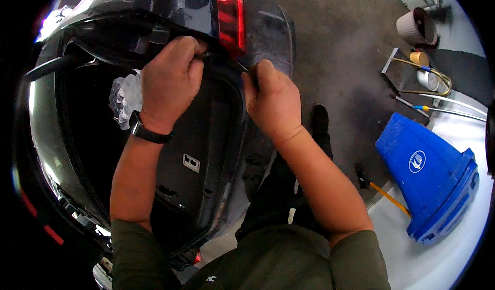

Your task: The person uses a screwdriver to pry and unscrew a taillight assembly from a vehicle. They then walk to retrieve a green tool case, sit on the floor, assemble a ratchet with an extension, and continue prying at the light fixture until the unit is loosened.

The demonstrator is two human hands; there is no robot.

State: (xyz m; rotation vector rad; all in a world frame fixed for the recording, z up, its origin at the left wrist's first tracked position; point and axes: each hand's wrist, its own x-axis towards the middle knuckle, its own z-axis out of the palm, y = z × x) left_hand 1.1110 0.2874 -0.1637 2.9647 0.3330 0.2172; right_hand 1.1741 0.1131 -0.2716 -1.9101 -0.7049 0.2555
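Note:
A dark car's open trunk lies in front of me, with a red tail light at its far corner. My left hand, with a black watch at the wrist, is curled at the edge of the opening, left of the light. Its fingertips are mostly hidden, so what they grip does not show. Just below the light, my right hand is closed in a pinch beside the dark bumper. A thin sliver shows by its fingertips, too small to name.
A crumpled clear plastic bag lies inside the trunk. On the right, a blue bin lies tipped near a yellow-handled tool. Farther off stand a ribbed bucket and a metal-framed tool. My shoe is on the floor.

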